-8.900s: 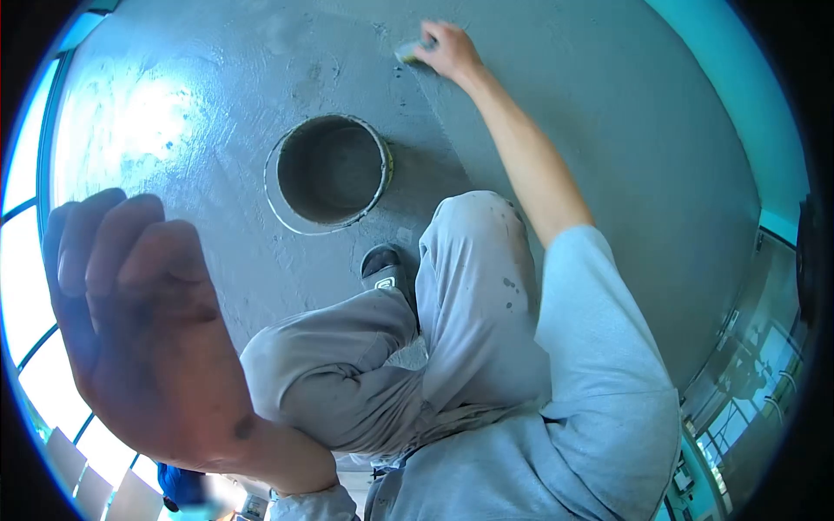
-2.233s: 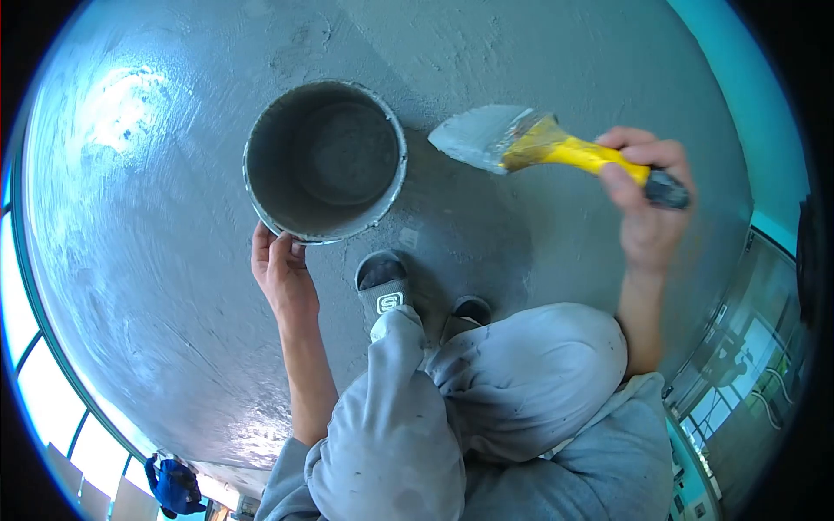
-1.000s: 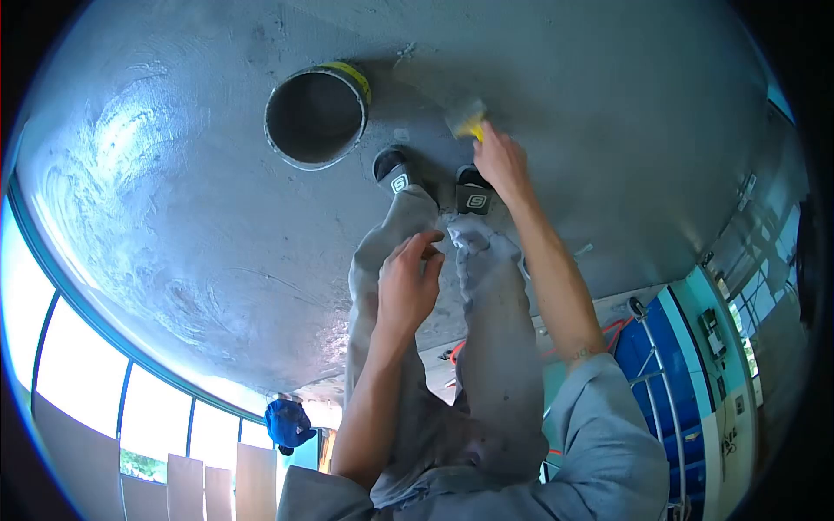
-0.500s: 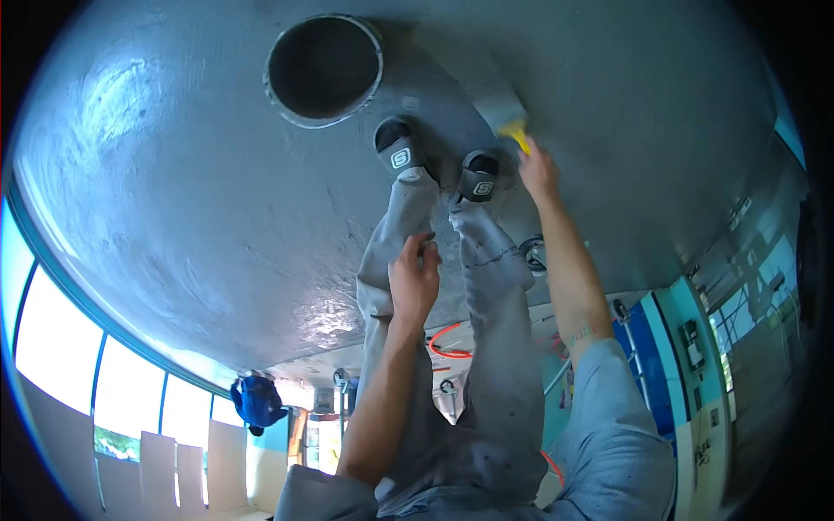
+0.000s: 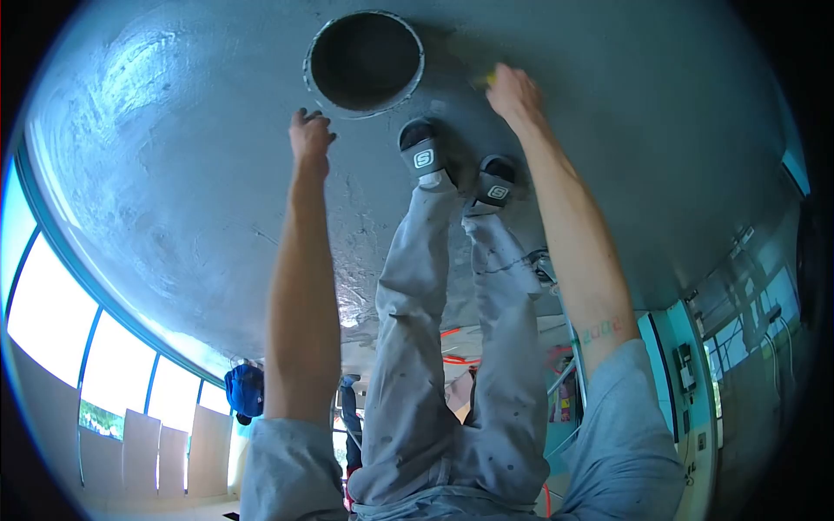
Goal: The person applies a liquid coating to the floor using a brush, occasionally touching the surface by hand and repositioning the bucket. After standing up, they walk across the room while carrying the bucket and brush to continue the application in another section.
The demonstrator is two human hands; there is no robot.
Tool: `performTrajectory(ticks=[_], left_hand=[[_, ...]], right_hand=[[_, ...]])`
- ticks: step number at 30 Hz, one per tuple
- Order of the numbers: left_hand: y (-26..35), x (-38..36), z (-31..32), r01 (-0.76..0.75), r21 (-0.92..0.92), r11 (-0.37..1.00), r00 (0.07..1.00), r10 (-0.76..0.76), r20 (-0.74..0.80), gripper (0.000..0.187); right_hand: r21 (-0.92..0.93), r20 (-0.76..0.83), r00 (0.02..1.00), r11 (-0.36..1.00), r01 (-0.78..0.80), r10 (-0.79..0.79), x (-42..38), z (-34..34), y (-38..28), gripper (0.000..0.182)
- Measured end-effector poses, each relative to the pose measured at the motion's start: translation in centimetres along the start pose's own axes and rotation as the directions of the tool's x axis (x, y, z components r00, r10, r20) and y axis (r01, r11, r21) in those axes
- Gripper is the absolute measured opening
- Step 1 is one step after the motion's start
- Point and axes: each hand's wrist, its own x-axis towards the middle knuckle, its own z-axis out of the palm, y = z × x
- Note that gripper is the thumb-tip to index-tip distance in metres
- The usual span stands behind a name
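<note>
My right hand point(image 5: 514, 94) is closed round the yellow handle of a wide-bladed scraper point(image 5: 488, 80), held low over the grey floor point(image 5: 217, 208). Its blade is smeared by motion and barely stands out from the floor. My left hand point(image 5: 310, 139) is stretched forward, fingers apart and holding nothing, just short of the near left rim of a bucket point(image 5: 320, 102). Grey material shows inside the bucket, and its rim is crusted. Below the bucket are my feet in dark slides point(image 5: 423, 158), with grey spotted trousers point(image 5: 408, 347) above them.
Behind me, upside down in this view, a person in blue point(image 5: 244, 391) is bent over near the windows point(image 5: 45, 300). Orange-red hose point(image 5: 459, 360) lies behind my legs. A wheeled metal stand point(image 5: 545, 265) is by my right leg. Light boards point(image 5: 141, 447) lean below the windows.
My left hand has moved from in front of my legs out to the bucket and opened. My right hand has swung forward and left with the scraper. The bucket sits further right in view.
</note>
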Motion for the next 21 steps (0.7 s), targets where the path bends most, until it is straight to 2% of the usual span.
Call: performTrajectory(ticks=[1, 3, 6, 9, 12, 13, 14, 15, 19, 21], left_hand=[[0.1, 0.5, 0.2, -0.04, -0.018, 0.999, 0.998, 0.039, -0.046, 0.062], [1.5, -0.4, 0.6, -0.017, -0.017, 1.0, 0.999, 0.018, 0.029, 0.061], [0.8, -0.4, 1.1, -0.044, -0.045, 0.998, 0.997, 0.047, 0.062, 0.051], [-1.5, 0.1, 1.2, -0.005, -0.174, 0.985, 0.996, 0.021, 0.091, 0.04], [-2.1, -0.5, 1.4, 0.023, -0.312, 0.95, 0.993, 0.014, 0.115, 0.038], [-1.9, -0.6, 1.3, 0.03, -0.31, 0.95, 0.992, 0.01, 0.126, 0.038], [-1.5, -0.7, 1.2, 0.036, -0.307, 0.951, 0.991, 0.006, 0.136, 0.038], [-1.1, -0.8, 1.2, 0.041, -0.304, 0.952, 0.99, 0.003, 0.144, 0.037], [0.4, -1.4, 1.4, 0.013, -0.162, 0.987, 0.982, 0.018, 0.19, 0.035], [0.6, -1.2, 1.6, -0.011, -0.1, 0.995, 0.982, 0.029, 0.184, 0.039]], right_hand=[[0.055, -0.076, 0.997, 0.998, 0.018, -0.014, 0.9, -0.8, -1.3, 0.024], [0.136, -0.214, 0.976, 0.988, 0.076, -0.045, 2.1, -1.6, -2.6, 0.028], [0.221, -0.401, 0.91, 0.953, 0.207, -0.105, 3.0, -0.9, -2.4, 0.031], [0.202, -0.34, 0.934, 0.962, 0.183, -0.106, 3.4, 1.9, 1.6, 0.032], [0.19, -0.17, 0.983, 0.981, -0.033, 0.066, -0.5, 6.0, 8.8, 0.036], [0.173, -0.087, 0.985, 0.976, -0.135, 0.152, -2.8, 7.0, 11.0, 0.037], [0.161, -0.091, 0.984, 0.978, -0.136, 0.152, -5.1, 8.3, 13.5, 0.034], [0.122, -0.036, 0.975, 0.969, -0.213, 0.218, -7.4, 9.2, 15.5, 0.032], [-0.12, 0.171, 0.898, 0.913, -0.39, 0.406, -13.4, 11.1, 21.2, 0.028], [-0.184, 0.221, 0.897, 0.92, -0.347, 0.383, -13.8, 10.9, 21.7, 0.025]])
